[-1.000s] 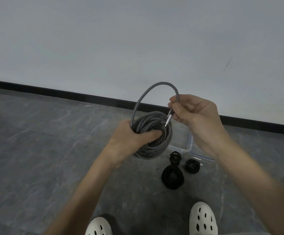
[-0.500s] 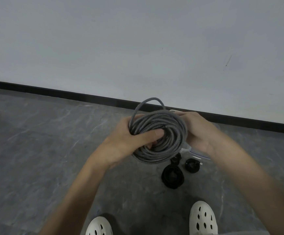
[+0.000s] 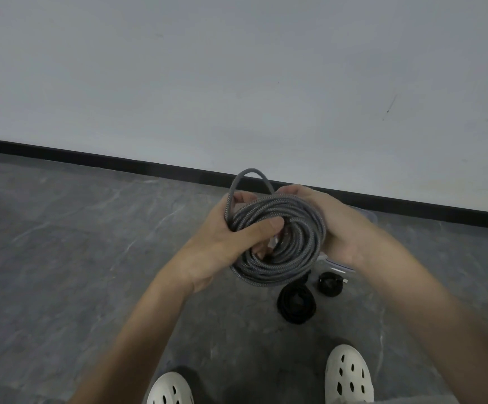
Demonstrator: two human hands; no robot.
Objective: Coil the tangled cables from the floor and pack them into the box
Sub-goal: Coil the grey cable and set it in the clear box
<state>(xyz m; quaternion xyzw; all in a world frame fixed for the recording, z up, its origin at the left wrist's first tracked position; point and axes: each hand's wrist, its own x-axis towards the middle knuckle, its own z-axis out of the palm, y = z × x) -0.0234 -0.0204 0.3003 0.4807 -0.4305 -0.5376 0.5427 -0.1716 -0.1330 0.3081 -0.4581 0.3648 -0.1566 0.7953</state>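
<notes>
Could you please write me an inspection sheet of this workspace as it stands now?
Surface: grey marbled floor.
Job's things: grey coil held in the air; clear box mostly hidden behind right hand.
Clutter: nothing seen.
Hands: left hand grips the coil, thumb across its turns; right hand holds its other side.
Cables: a loose loop stands above the coil; two black coils lie on the floor near the box.
Surroundings: pale wall, black skirting, two white shoes.

Left forearm and right forearm bare, reaching forward, converging mid-frame; left grip curled round grey cable coil, thumb across front strands; right grip wrapped over coil's right side, fingertips hidden behind strands
</notes>
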